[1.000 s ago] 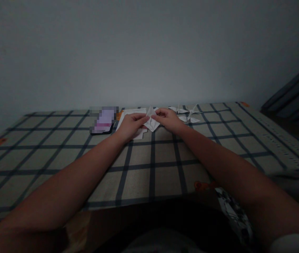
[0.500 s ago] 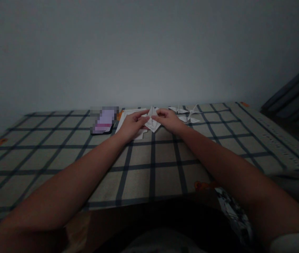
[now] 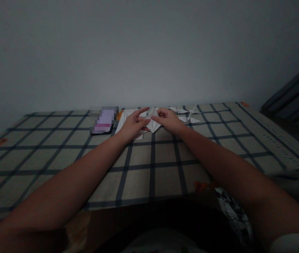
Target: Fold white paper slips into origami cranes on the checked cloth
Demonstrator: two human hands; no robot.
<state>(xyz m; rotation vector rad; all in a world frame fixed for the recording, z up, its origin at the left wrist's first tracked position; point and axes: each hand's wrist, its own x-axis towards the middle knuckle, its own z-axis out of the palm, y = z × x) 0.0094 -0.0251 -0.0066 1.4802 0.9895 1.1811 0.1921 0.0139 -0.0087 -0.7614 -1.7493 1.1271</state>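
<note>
A small folded white paper (image 3: 153,125), diamond-shaped with a crease down its middle, is held upright between both hands. My left hand (image 3: 133,123) pinches its left corner with the thumb, while the index finger points up and away from it. My right hand (image 3: 169,119) grips the right side, its thumb pressed on the front face and the fingers curled behind. White paper sheets (image 3: 139,136) lie under and beside my left hand, partly covered by it. Just past my right hand lie several folded paper cranes (image 3: 191,119).
A phone (image 3: 104,122) with a lit, blurred screen lies left of the sheets. The checked tablecloth (image 3: 144,153) covers the table, which meets a plain wall (image 3: 149,52) at the back. Dark striped fabric (image 3: 294,91) is at the far right.
The folded paper has shifted slightly to the right and turned a little. My left index finger has lifted away from it. The phone and the cranes have stayed put.
</note>
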